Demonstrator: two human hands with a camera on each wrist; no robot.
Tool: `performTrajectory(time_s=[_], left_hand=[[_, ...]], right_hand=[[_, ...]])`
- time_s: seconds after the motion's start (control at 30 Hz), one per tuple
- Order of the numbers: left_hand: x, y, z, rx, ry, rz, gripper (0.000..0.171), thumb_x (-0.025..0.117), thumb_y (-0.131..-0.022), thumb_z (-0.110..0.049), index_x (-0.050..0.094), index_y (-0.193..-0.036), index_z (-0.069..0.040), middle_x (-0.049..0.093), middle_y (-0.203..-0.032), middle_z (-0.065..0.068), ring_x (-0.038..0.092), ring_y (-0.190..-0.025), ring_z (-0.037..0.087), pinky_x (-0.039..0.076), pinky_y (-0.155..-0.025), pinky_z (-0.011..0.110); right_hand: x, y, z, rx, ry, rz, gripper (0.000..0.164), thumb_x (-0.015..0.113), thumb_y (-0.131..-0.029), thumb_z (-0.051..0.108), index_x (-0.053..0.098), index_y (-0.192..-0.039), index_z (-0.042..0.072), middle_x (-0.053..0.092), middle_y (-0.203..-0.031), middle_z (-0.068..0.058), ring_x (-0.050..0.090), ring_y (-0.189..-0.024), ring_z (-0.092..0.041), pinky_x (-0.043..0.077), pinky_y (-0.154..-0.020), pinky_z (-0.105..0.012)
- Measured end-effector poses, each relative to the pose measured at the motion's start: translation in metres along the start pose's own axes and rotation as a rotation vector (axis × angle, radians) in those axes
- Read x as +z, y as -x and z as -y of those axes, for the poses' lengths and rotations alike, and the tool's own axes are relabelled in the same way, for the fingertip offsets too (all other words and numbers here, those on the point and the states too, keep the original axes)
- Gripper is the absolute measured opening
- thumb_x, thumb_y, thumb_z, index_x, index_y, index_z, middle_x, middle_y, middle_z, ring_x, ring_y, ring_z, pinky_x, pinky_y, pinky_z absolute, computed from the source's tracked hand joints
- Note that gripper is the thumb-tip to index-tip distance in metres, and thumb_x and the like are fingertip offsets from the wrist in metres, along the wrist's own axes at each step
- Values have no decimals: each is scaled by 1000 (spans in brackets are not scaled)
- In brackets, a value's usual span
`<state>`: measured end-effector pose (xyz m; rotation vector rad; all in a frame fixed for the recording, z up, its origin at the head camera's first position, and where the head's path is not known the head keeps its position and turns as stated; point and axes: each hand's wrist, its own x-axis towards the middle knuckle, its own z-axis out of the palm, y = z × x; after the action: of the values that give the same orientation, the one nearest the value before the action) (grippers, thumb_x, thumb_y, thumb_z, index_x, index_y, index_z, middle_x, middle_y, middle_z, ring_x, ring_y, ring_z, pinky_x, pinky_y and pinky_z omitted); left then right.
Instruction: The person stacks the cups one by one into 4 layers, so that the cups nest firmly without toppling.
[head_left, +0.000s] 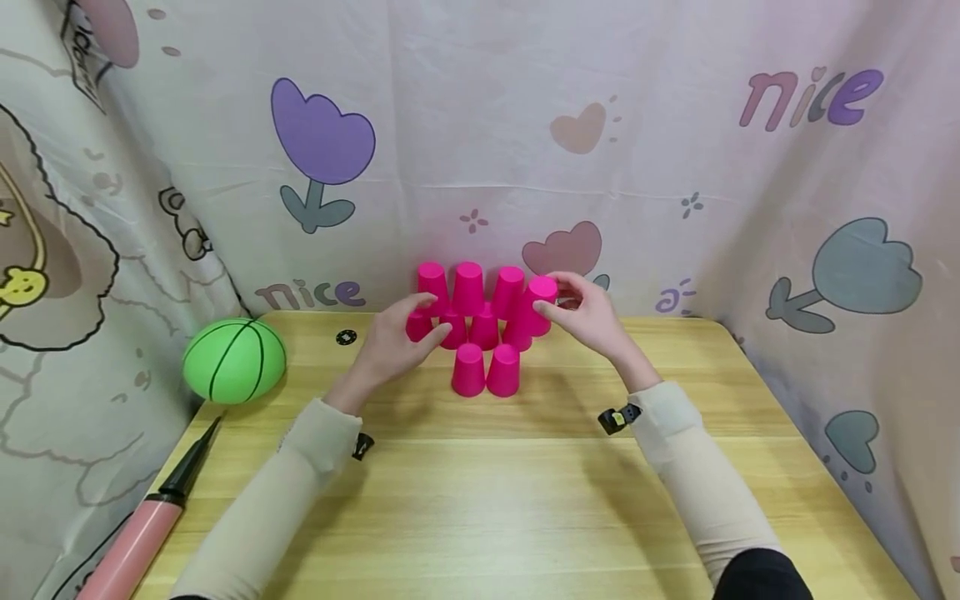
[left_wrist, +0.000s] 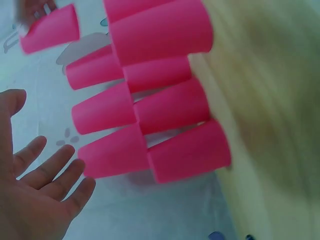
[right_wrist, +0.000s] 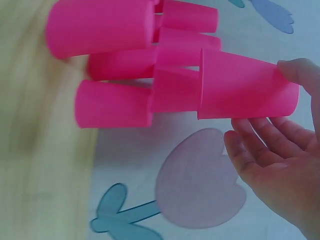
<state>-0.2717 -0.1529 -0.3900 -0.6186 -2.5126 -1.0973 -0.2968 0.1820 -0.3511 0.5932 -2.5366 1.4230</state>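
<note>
1. My right hand [head_left: 588,321] grasps one pink cup [right_wrist: 245,85], thumb on one side and fingers on the other.
2. That cup is upside down in the air, near the right end of the stacked cups.
3. My left hand [head_left: 393,337] is released, fingers spread, beside the stack's left end; whether a fingertip touches a cup I cannot tell.
4. The stack has an upper row [head_left: 468,287] of three upturned cups on a lower row [head_left: 483,331], towards the back of the wooden table [head_left: 480,500].
5. Two more cups [head_left: 469,373] stand upside down, side by side, in front of the stack.
6. To my left lie a green ball [head_left: 235,362], a pink pump [head_left: 142,533] and a small black disc [head_left: 346,337].
7. A printed curtain [head_left: 465,108] hangs behind the table.
</note>
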Motion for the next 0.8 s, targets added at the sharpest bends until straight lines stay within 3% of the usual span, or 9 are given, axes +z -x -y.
performTrajectory(time_s=[0.23, 0.47, 0.63, 0.8], left_hand=[[22, 15, 9, -48, 93, 54, 58, 78, -95, -34, 59, -144, -9, 71, -127, 14, 65, -121, 36, 57, -103, 59], [43, 23, 21, -167, 155, 147, 66, 76, -95, -40, 55, -149, -7, 65, -141, 20, 60, -131, 46, 57, -103, 59], [54, 24, 25, -211, 164, 184, 70, 78, -94, -41, 53, -150, -8, 64, -143, 15, 60, -131, 44, 63, -96, 50], [62, 26, 24, -233, 181, 208, 74, 81, -92, -42, 52, -152, -8, 62, -144, 13, 60, -131, 40, 61, -100, 50]], right_hand=[[3, -20, 22, 14, 4, -19, 52, 80, -94, 37, 64, -140, 18, 72, -125, -5, 68, -109, -24, 57, -99, -43], [13, -43, 35, 5, 22, -54, 53, 80, -94, 36, 64, -140, 17, 72, -124, -6, 70, -110, -25, 58, -97, -42], [20, -55, 37, 9, 25, -72, 55, 79, -94, 35, 63, -142, 13, 72, -126, -9, 70, -112, -26, 59, -99, -42], [26, -64, 38, 10, 48, -80, 57, 79, -95, 36, 62, -143, 12, 72, -126, -9, 70, -111, -25, 60, -98, -41]])
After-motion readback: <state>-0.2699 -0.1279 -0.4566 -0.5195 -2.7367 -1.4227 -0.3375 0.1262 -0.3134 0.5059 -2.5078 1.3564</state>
